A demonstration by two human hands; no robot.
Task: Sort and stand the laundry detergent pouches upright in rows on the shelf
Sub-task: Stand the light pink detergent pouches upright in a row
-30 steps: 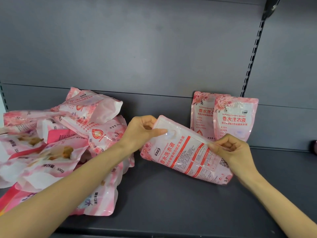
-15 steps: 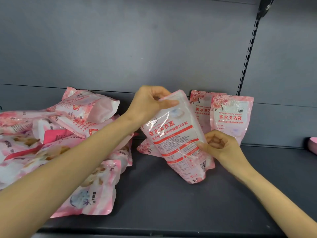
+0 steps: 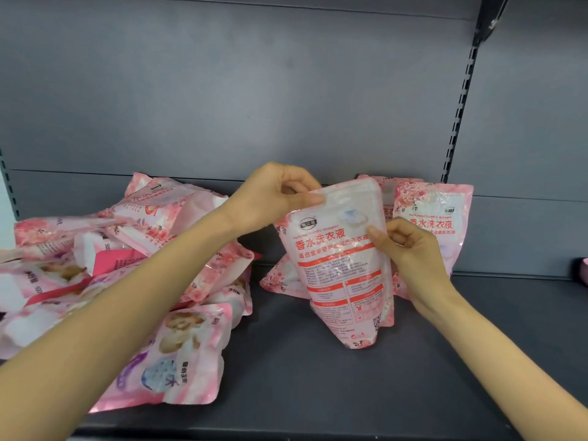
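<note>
The pink pouch [image 3: 343,268] was tipped over on its side a moment ago. Now it has been turned so its top points up and its bottom looks to sit on the dark shelf [image 3: 318,393]. The writing on it faces us.

The left hand [image 3: 270,195] holds the top left corner, and its fingers [image 3: 305,198] are curled and pinch the edge. The right hand [image 3: 410,249] holds the right side of the pouch about halfway up, with the thumb on the front and the other fingers bent round behind. Both arms are bare.

Just behind, by the grey back wall [image 3: 254,90], two more pouches stand up side by side. The standing pouch [image 3: 432,224] on the right shows its front. The hidden pouch [image 3: 386,198] beside it is mostly covered. A flat pouch [image 3: 280,281] lies on the shelf behind and to the left of the one being held.

Over on the left sits a big messy pile of pouches [image 3: 127,281], lying on top of each other every which way. A rail with little slots [image 3: 461,106] runs up the wall on the right, and a small pink thing [image 3: 584,270] peeks in at the right edge
</note>
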